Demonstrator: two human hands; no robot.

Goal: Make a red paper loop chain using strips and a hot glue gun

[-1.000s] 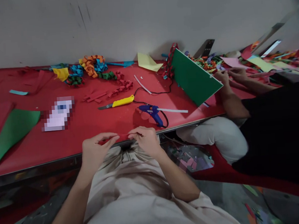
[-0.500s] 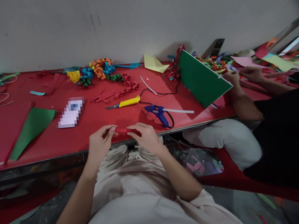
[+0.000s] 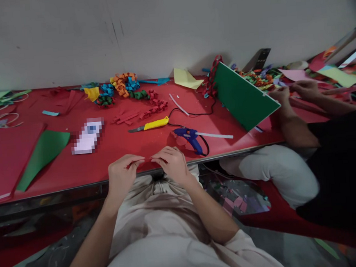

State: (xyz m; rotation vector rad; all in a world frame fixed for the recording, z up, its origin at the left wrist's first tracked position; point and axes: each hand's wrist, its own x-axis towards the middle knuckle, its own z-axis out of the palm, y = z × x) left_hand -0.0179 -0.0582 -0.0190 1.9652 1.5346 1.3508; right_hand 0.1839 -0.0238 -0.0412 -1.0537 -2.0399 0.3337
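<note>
My left hand (image 3: 122, 175) and my right hand (image 3: 172, 164) are pinched close together at the table's front edge. A small red paper strip (image 3: 148, 159) spans the gap between their fingertips, hard to see against the red table. Beyond my hands lies a yellow cutter knife (image 3: 155, 123) with its blade pointing left. The blue glue gun (image 3: 191, 138), a white glue stick in its back, rests right of my right hand. Red paper strips (image 3: 127, 117) and a curled paper chain (image 3: 154, 104) lie farther back.
A phone (image 3: 88, 136) and green paper (image 3: 44, 154) lie on the red table (image 3: 88, 169) at left. A green board (image 3: 243, 95) leans at right, near another person's hands (image 3: 304, 90). Orange and blue paper curls (image 3: 125, 84) sit by the wall.
My fingers have turned on the red strip, and less of it shows between them. The whole view has shifted slightly.
</note>
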